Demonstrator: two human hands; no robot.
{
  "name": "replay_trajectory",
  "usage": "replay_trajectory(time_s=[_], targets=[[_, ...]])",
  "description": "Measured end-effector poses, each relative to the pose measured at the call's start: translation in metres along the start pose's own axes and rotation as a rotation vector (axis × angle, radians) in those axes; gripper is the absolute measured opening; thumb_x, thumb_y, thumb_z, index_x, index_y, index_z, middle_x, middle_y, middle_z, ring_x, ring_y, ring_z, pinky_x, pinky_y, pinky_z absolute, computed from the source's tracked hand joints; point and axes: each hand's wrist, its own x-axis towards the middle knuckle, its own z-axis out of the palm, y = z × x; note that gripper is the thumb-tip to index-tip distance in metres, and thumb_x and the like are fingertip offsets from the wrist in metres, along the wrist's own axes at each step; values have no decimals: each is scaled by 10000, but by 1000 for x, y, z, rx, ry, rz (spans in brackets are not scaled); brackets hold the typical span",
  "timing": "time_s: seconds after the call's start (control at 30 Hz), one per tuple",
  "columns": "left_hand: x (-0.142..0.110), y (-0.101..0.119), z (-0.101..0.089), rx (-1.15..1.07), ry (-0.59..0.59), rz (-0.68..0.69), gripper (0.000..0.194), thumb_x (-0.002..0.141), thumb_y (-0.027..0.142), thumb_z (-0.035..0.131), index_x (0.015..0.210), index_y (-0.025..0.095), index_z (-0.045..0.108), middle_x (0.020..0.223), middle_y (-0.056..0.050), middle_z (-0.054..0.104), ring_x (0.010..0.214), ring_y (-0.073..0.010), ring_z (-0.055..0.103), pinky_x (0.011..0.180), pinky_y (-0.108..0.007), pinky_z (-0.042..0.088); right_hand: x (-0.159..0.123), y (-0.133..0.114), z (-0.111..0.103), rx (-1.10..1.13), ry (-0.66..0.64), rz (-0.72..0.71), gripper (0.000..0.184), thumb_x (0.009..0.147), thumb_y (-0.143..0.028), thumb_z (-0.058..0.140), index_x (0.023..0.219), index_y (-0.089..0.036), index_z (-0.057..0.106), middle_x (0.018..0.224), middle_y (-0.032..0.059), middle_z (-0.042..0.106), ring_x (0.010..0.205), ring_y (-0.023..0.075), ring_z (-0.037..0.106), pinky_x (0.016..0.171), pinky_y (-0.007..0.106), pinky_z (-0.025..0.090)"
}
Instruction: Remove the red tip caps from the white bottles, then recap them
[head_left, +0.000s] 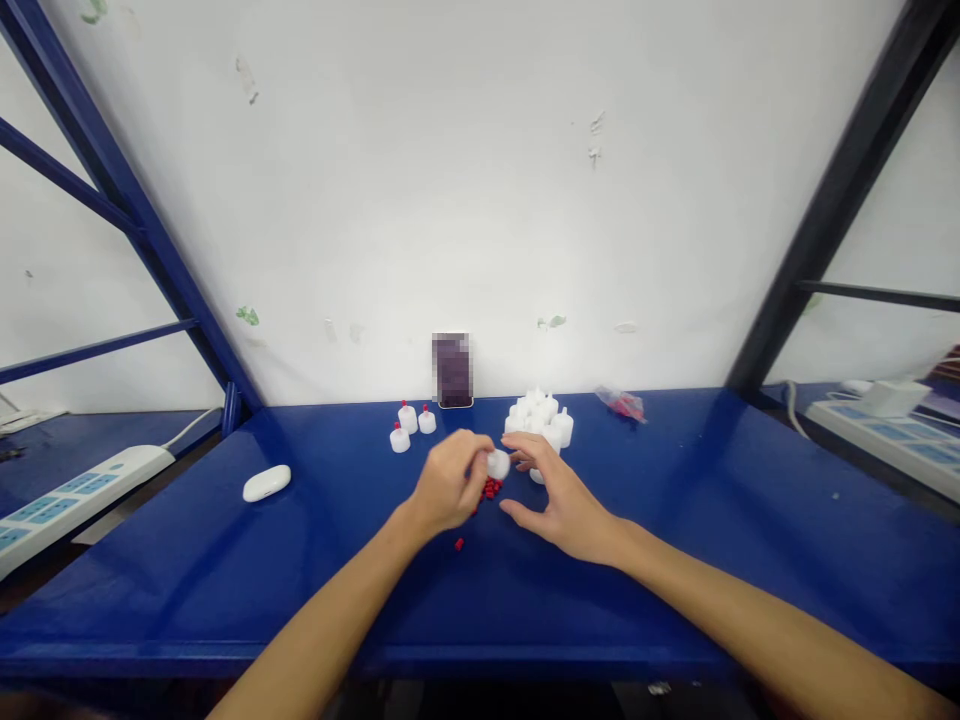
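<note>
In my left hand (452, 482) is a small white bottle cap with a nozzle (498, 464), tipped so its round base points to the right. My right hand (562, 498) is just right of it, thumb and fingers apart, with nothing visible between them. Below the held cap lies a small heap of red tips (490, 489), partly hidden by my left hand. One loose red tip (459, 544) lies nearer to me. Behind my right hand is a pile of white nozzle caps (536, 410). Three white caps with red tips on them (407, 418) stand upright at the back left.
A phone (454, 370) leans on the wall at the back of the blue table (315, 590). To the left lies a white oval case (267, 483). A clear bag with red pieces (622, 404) sits at the back right. Power strips (82, 500) flank the table.
</note>
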Motion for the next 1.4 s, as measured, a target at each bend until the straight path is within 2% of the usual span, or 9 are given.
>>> replay_trajectory(time_s=[0.13,0.23,0.37,0.53,0.63,0.77,1.0,1.27,1.4], targets=[[-7,12,17,-73,-114,118,225,960,199,315,1049,183,522,829,-58,609,733,-168,557,691,-309,452,-1,1,1,197,-16,121,428,854,-266,646,1243,-252,466,1074,58,630,931,200,626,845,363,515],[-5,10,13,-27,-168,131,216,955,193,312,1049,178,506,841,-65,600,728,-175,540,693,-319,441,-1,0,3,359,11,213,390,845,-326,674,1165,-254,462,903,11,624,777,171,640,729,323,522],[2,8,6,142,-323,204,185,926,219,363,1025,167,511,856,-70,581,753,-196,513,702,-338,431,2,-2,3,571,-8,309,350,863,-415,656,1042,-254,400,754,-48,597,560,130,618,554,259,460],[5,5,13,335,-414,262,229,942,199,300,818,178,492,757,-56,552,690,-198,481,651,-348,412,3,-1,3,580,-47,324,260,919,-454,562,898,-209,475,710,-31,580,551,124,604,575,267,454],[4,1,14,364,-445,231,198,932,227,336,803,185,480,766,-58,563,697,-202,482,658,-355,411,2,0,5,576,-89,338,268,865,-434,647,921,-209,513,773,-24,571,626,122,582,633,271,465],[5,-1,8,344,-539,190,128,899,208,381,803,191,464,805,-52,574,705,-198,490,671,-354,410,1,2,7,469,-110,300,282,788,-361,745,916,-214,541,784,-32,540,707,126,521,686,263,450],[4,-6,8,263,-661,166,100,927,233,388,889,187,468,834,-38,593,729,-200,535,685,-334,409,3,-1,7,196,-109,198,159,850,-288,672,895,-211,541,782,-30,561,681,123,501,650,249,430],[4,-4,16,246,-615,141,173,929,307,407,787,209,402,752,-29,565,669,-196,525,664,-323,385,2,-3,7,-175,-18,-68,186,868,-312,667,779,-198,550,706,-15,561,628,125,487,600,248,388],[4,-18,-2,249,-472,-76,122,879,177,329,778,210,389,673,-23,520,626,-194,500,629,-315,363,2,4,-8,-381,166,-234,360,911,-191,550,573,-200,425,557,-24,461,522,116,413,547,264,349]])
